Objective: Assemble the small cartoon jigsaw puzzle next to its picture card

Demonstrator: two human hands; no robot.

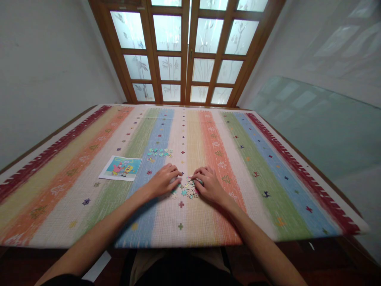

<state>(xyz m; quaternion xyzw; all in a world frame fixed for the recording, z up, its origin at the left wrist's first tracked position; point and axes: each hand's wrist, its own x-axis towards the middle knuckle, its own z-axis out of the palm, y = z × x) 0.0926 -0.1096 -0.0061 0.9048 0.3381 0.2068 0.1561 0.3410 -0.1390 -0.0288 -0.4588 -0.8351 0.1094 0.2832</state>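
A loose heap of small jigsaw puzzle pieces (185, 192), teal, yellow and pink, lies on the striped tablecloth between my two hands. My left hand (164, 180) rests at the heap's left side, fingers loosely curved, thumb and index finger apart, with nothing visible between them. On the other side, my right hand (208, 184) bends over the pieces, its thumb and fingertips closed around a small piece at the heap's upper edge; the fingers partly hide it. Farther back, a cluster of mostly teal pieces (160, 152) lies spread on the blue stripe.
To the left lies a printed cartoon picture (120, 167) on white paper. The tablecloth (264, 159) covers a wide table, with walls on both sides. Wooden doors with glass panes (171, 67) stand beyond its far edge. A pale sheet (97, 267) shows below the near edge.
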